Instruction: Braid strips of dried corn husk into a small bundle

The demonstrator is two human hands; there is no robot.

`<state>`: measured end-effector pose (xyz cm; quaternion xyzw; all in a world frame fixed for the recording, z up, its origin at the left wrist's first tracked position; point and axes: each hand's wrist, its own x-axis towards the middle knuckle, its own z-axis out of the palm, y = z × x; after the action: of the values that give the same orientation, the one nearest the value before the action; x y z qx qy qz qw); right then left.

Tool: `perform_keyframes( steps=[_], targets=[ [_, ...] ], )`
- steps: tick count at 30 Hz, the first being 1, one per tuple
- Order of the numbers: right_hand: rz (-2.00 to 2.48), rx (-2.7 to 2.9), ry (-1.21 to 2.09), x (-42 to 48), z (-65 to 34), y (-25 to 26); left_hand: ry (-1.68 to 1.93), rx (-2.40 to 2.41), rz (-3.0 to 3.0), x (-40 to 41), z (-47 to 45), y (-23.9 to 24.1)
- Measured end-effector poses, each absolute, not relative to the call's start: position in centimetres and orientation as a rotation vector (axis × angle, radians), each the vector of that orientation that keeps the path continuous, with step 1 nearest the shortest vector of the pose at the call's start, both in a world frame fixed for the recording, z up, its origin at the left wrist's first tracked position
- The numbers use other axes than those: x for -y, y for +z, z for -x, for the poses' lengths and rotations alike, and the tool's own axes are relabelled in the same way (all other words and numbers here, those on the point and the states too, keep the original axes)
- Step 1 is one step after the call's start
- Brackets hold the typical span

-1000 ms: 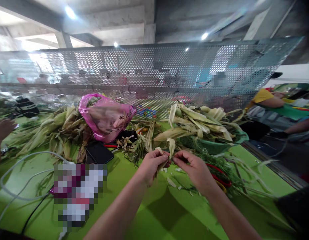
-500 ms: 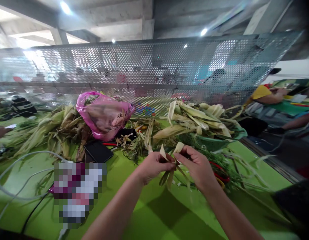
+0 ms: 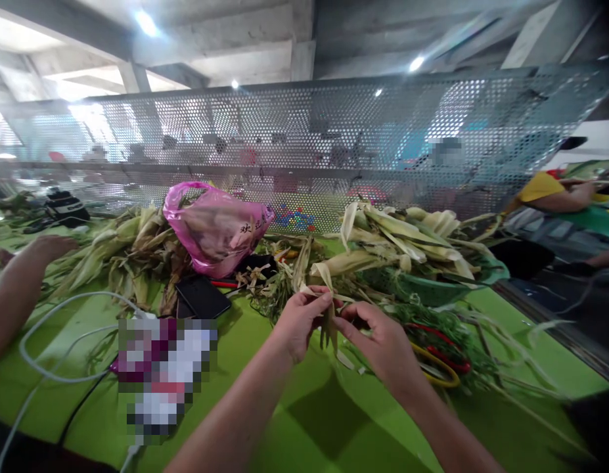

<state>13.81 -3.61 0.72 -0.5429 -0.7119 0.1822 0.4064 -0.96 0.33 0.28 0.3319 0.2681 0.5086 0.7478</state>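
- The person's forearms reach in from the bottom edge over the green table (image 3: 304, 427).
- The left hand (image 3: 300, 322) has its grip pinched on the upper part of a corn husk strip (image 3: 328, 330), thumb and fingers closed on it.
- The right hand (image 3: 383, 343) meets it from the other side, its fingertips clamped on the same strip. The husk hangs between the two hands just above the table, with small torn bits lying under it.
- Just right of the right hand lie red and yellow looped handles (image 3: 445, 368) among green stems.
- To the left, a white cable (image 3: 48, 328) curls over the table beside a blurred-out packet (image 3: 161, 374).
- A black phone (image 3: 204, 297) lies flat further back, near a pink plastic bag (image 3: 215, 226).
- A co-worker's arm (image 3: 18, 295) rests at the left edge, next to a heap of husks (image 3: 121, 256).
- Behind the hands, a green basin (image 3: 432, 287) holds a pile of pale husks (image 3: 403, 236).
- A perforated metal screen (image 3: 309, 144) stands along the far side of the table.
- Beyond the right corner, another person's yellow sleeve (image 3: 538, 187) shows.
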Motion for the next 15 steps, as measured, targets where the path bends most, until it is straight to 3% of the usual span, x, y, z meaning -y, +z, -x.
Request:
perform_keyframes(
  steps=[15],
  targets=[
    [1.409,1.656,0.61,3.91,-12.93,0.44,1.098,-0.499,-0.738,-0.05,0.66,0.36]
  ],
)
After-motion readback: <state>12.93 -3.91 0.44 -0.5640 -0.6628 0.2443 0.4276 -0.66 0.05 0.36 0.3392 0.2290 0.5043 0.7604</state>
